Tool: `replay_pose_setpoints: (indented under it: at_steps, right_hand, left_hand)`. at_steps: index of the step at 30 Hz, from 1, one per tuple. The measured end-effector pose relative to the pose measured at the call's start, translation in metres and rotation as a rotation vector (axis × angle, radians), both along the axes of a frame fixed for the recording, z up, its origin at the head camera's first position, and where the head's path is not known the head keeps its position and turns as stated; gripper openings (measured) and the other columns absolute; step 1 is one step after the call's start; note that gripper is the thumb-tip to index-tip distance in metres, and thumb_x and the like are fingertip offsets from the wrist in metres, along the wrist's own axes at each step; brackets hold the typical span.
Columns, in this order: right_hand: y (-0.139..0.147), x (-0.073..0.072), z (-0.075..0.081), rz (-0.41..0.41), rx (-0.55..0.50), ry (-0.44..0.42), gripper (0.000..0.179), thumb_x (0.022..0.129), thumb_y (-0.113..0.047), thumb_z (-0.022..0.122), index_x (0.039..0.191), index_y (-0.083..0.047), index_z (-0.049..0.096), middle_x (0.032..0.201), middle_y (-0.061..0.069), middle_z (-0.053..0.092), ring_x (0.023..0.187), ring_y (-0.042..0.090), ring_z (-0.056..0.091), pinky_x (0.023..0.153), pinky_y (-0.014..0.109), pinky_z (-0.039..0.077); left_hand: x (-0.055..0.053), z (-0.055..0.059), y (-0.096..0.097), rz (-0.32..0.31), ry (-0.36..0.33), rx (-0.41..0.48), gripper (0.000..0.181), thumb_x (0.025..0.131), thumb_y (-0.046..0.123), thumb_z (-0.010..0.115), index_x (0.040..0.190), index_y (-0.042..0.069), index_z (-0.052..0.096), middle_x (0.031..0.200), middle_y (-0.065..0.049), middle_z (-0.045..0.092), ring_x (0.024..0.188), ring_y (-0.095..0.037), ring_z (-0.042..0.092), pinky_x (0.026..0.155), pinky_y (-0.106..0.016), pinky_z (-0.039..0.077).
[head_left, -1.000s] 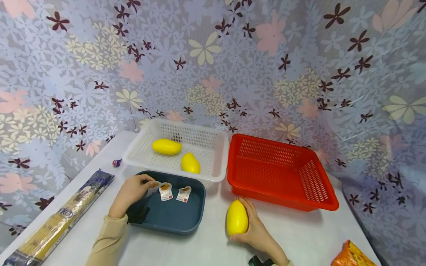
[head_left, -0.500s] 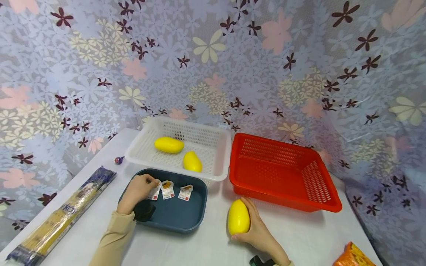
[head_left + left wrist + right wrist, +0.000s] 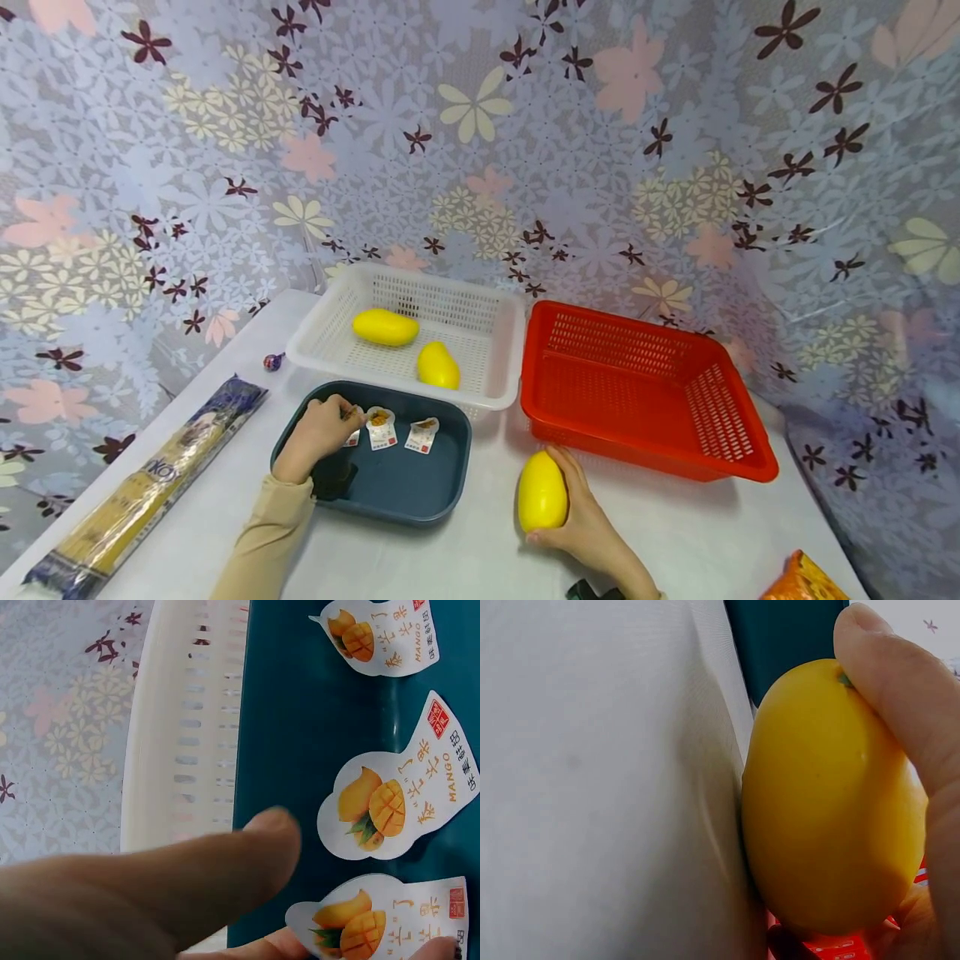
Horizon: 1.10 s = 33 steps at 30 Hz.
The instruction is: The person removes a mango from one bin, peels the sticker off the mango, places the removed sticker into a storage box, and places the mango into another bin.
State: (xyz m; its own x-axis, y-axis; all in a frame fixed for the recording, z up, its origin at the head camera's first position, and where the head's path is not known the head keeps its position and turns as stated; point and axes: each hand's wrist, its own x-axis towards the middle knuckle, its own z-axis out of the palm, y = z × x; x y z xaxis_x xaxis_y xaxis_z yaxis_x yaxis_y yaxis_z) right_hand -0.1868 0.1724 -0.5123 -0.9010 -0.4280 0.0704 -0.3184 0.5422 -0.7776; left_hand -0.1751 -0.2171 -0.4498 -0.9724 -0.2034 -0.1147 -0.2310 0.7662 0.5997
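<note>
My left hand (image 3: 327, 430) is bent over the left end of a dark blue tray (image 3: 408, 510). Its thumb and a fingertip meet opposite edges of a flat, die-cut mango label (image 3: 352, 930). Two similar labels lie in the tray, the middle one (image 3: 381, 427) and the right one (image 3: 422, 435); each carries a mango picture and printed characters. My right hand (image 3: 588, 525) holds a smooth yellow mango (image 3: 542, 493) on the white table, thumb at its near end and fingers around its far right side. A small green stem mark (image 3: 845, 680) shows beside the thumb.
A white basket (image 3: 501, 367) behind the tray contains two yellow mangoes (image 3: 386, 327). To its right stands a red basket (image 3: 645, 446). A long pasta bag (image 3: 150, 492) and a wrapped lollipop (image 3: 273, 362) lie left, an orange snack bag (image 3: 802, 579) front right.
The view has shifted slightly, moving everything a little right in the picture. My left fingers have shifted slightly with the left label. My right hand keeps its hold on the mango.
</note>
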Motion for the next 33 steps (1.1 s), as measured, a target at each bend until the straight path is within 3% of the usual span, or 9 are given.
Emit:
replay_pose_setpoints:
  at_steps: [6, 10, 15, 19, 22, 25, 29, 33]
  right_hand:
    - [0.0, 0.0, 0.0, 0.007, -0.011, 0.019, 0.118, 0.058, -0.032, 0.092, 0.152, -0.013, 0.024, 0.157, 0.024, 0.017, 0.139, 0.05, 0.028, 0.103, 0.07, 0.032]
    - [0.0, 0.0, -0.002, -0.007, -0.013, 0.006, 0.119, 0.057, -0.033, 0.092, 0.152, -0.014, 0.023, 0.157, 0.024, 0.015, 0.14, 0.049, 0.027, 0.103, 0.07, 0.031]
    - [-0.002, 0.001, -0.005, -0.012, -0.014, -0.006, 0.12, 0.057, -0.033, 0.092, 0.153, -0.015, 0.022, 0.158, 0.024, 0.015, 0.14, 0.049, 0.027, 0.104, 0.07, 0.03]
    - [-0.002, 0.001, -0.005, -0.013, -0.01, -0.006, 0.12, 0.056, -0.034, 0.092, 0.153, -0.015, 0.022, 0.158, 0.023, 0.015, 0.14, 0.048, 0.027, 0.104, 0.069, 0.03]
    - [-0.002, 0.001, -0.003, -0.014, -0.002, 0.0, 0.121, 0.055, -0.036, 0.092, 0.152, -0.015, 0.023, 0.158, 0.022, 0.017, 0.141, 0.046, 0.028, 0.104, 0.068, 0.031]
    - [-0.001, 0.0, -0.002, -0.018, 0.005, 0.018, 0.122, 0.054, -0.036, 0.093, 0.152, -0.014, 0.024, 0.157, 0.022, 0.02, 0.139, 0.046, 0.032, 0.103, 0.068, 0.033]
    - [-0.002, 0.001, -0.001, -0.026, 0.008, 0.054, 0.122, 0.053, -0.037, 0.093, 0.151, -0.012, 0.026, 0.155, 0.022, 0.022, 0.137, 0.046, 0.033, 0.102, 0.068, 0.033]
    - [-0.003, 0.003, -0.001, -0.02, 0.016, 0.105, 0.122, 0.053, -0.039, 0.093, 0.15, -0.009, 0.025, 0.153, 0.023, 0.022, 0.136, 0.047, 0.033, 0.102, 0.069, 0.034]
  left_hand:
    - [0.0, 0.003, 0.002, -0.031, -0.014, 0.012, 0.059, 0.093, 0.027, 0.061, 0.134, -0.007, 0.037, 0.116, -0.04, 0.039, 0.084, -0.041, 0.059, 0.081, -0.055, 0.05]
    - [0.001, 0.007, 0.003, -0.108, 0.006, 0.074, 0.068, 0.095, 0.024, 0.061, 0.143, 0.0, 0.019, 0.119, -0.04, 0.03, 0.079, -0.036, 0.058, 0.076, -0.05, 0.05]
    - [0.008, 0.019, 0.002, -0.165, 0.026, 0.071, 0.06, 0.096, 0.026, 0.058, 0.142, -0.002, 0.03, 0.121, -0.038, 0.032, 0.083, -0.033, 0.056, 0.079, -0.049, 0.048]
    - [0.016, 0.032, -0.005, -0.163, 0.077, 0.048, 0.051, 0.098, 0.03, 0.056, 0.134, -0.005, 0.046, 0.119, -0.035, 0.047, 0.092, -0.035, 0.057, 0.083, -0.05, 0.047]
    - [0.021, 0.041, -0.016, -0.115, 0.151, 0.037, 0.047, 0.098, 0.033, 0.056, 0.128, -0.003, 0.055, 0.112, -0.026, 0.06, 0.093, -0.033, 0.06, 0.08, -0.046, 0.049]
    - [0.022, 0.046, -0.026, 0.009, 0.252, 0.049, 0.043, 0.099, 0.032, 0.054, 0.126, -0.001, 0.057, 0.111, -0.023, 0.063, 0.094, -0.036, 0.062, 0.08, -0.047, 0.05]
    - [0.014, 0.046, -0.036, 0.175, 0.402, 0.095, 0.046, 0.098, 0.027, 0.055, 0.133, -0.003, 0.05, 0.129, -0.03, 0.05, 0.118, -0.046, 0.05, 0.097, -0.058, 0.041]
    - [0.003, 0.042, -0.043, 0.192, 0.446, 0.123, 0.064, 0.095, 0.025, 0.06, 0.145, -0.005, 0.033, 0.146, -0.033, 0.031, 0.134, -0.049, 0.032, 0.108, -0.063, 0.028]
